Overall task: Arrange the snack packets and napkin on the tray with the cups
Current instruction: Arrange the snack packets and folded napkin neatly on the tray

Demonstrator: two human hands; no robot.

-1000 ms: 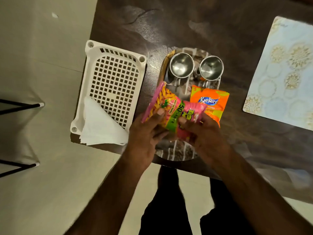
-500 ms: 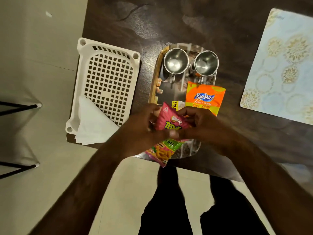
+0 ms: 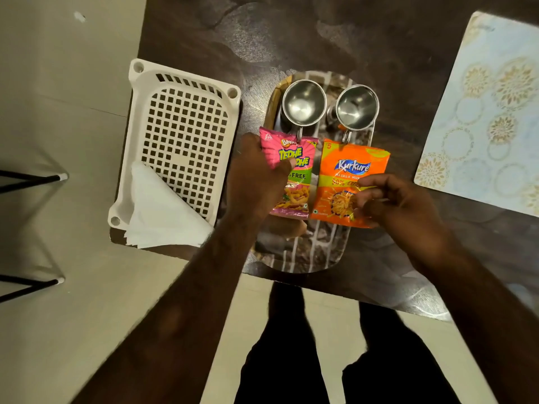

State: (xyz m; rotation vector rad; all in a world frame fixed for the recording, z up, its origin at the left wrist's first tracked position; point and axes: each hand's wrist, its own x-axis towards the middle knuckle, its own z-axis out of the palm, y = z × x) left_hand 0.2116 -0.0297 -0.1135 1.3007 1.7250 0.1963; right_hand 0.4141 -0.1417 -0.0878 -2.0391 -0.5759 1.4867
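Observation:
An oval patterned tray (image 3: 300,258) lies on the dark table. Two steel cups, left (image 3: 303,102) and right (image 3: 356,107), stand at its far end. A pink snack packet (image 3: 297,170) lies upright on the tray below the left cup, and my left hand (image 3: 256,176) grips its left side with the thumb on its front. An orange Kurkure packet (image 3: 347,170) lies beside it on the right. My right hand (image 3: 396,199) hovers over the orange packet's lower right part with fingers loosely apart. A white folded napkin (image 3: 163,211) rests on the near corner of the basket.
A white perforated plastic basket (image 3: 180,135) lies left of the tray at the table's left edge. A pale floral placemat (image 3: 490,112) is at the right. Black stand legs (image 3: 32,179) are on the floor at far left. My legs show below the table's near edge.
The pink packet has been turned upright and moved up onto the tray beside the orange one. My right hand has let go of it and shifted right over the orange packet.

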